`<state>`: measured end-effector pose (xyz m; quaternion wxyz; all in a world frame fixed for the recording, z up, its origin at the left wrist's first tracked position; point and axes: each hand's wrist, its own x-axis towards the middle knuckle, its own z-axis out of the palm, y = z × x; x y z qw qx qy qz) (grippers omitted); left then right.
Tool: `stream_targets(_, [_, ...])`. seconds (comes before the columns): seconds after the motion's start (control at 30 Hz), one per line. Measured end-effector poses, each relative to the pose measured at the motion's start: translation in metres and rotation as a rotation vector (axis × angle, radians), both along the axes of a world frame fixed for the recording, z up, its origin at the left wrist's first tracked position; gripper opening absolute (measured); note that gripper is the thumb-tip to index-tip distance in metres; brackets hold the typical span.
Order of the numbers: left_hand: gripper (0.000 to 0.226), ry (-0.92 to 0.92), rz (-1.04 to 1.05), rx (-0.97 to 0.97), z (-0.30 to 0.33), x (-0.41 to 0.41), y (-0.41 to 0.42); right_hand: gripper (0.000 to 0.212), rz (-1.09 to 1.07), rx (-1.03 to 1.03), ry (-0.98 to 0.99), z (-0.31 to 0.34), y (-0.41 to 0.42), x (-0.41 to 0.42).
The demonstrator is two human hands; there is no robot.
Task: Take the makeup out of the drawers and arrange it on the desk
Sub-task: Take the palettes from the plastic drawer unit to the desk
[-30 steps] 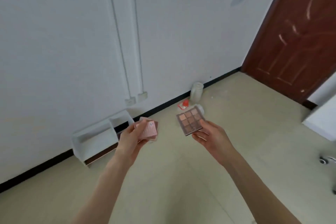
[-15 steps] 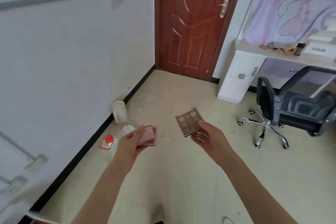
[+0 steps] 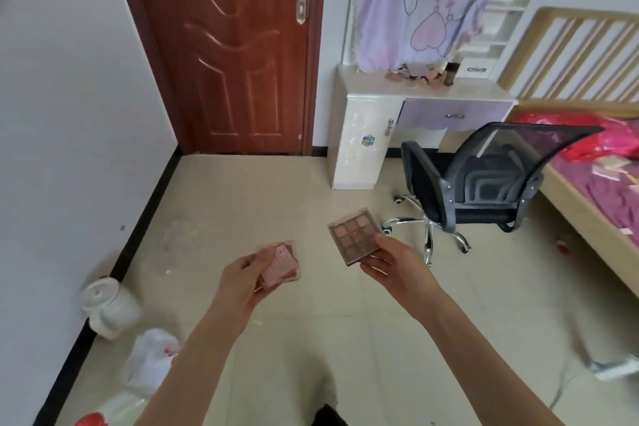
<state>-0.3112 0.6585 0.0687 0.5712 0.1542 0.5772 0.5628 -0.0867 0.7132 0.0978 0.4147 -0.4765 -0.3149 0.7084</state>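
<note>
While held over the floor:
Eyeshadow palette [image 3: 356, 236]: face up, long axis running away, pinched by right hand [image 3: 394, 263].
Pink palette [image 3: 279, 266]: tilted, gripped by left hand [image 3: 242, 282].

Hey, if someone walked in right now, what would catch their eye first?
Two hands held out mid-frame: the right hand holds a brown eyeshadow palette, the left hand a pink makeup case. Behind them, a dark red door and a white desk with a black office chair before it.
</note>
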Motion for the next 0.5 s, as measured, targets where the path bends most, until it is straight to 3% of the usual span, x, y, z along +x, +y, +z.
stream_targets(0.5, [0.034,0.064,-0.140,0.095,0.030,0.023,0.376,0.018,-0.136,0.122,-0.003,0.022,0.346,0.034])
